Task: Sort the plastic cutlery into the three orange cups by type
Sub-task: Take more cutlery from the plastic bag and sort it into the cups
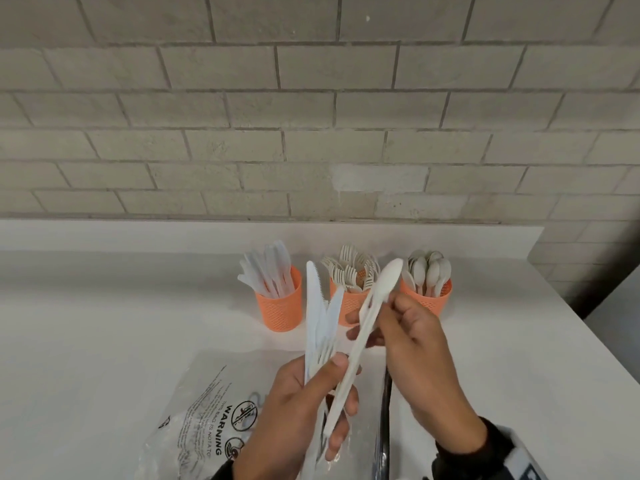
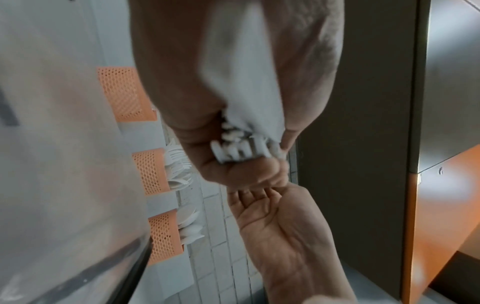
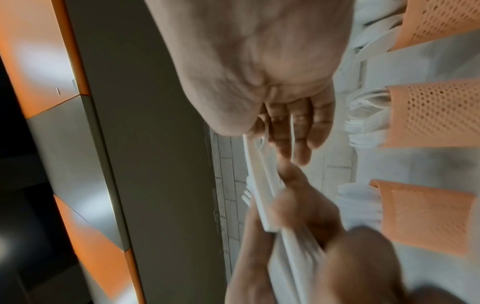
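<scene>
Plastic spoon, white and long-handled, is held up in the air between both hands above a white counter. Its long axis runs on a slant: the bowl points up and away toward the far right, and the handle end slopes down toward the person. The right hand pinches the handle just below the bowl, fingers curled round it. The left hand is closed around a small bundle of cutlery, at least one serrated knife and a fork standing upright, and the spoon's lower handle lies across or within that same grip; which of the two I cannot tell.

Behind the hands, three orange mesh cups stand in a row near the brick wall. The knife cup is on the left, the fork cup is in the middle, partly hidden by the held pieces, and the spoon cup is on the right. Each already holds many pieces.

The spoon cup lies beyond and to the right of the spoon, on the right hand's side, so that hand is the nearer one to carry it there, bowl up, once it is free of the bundle.

A crumpled clear plastic bag with a printed warning lies on the counter below the left hand.
</scene>
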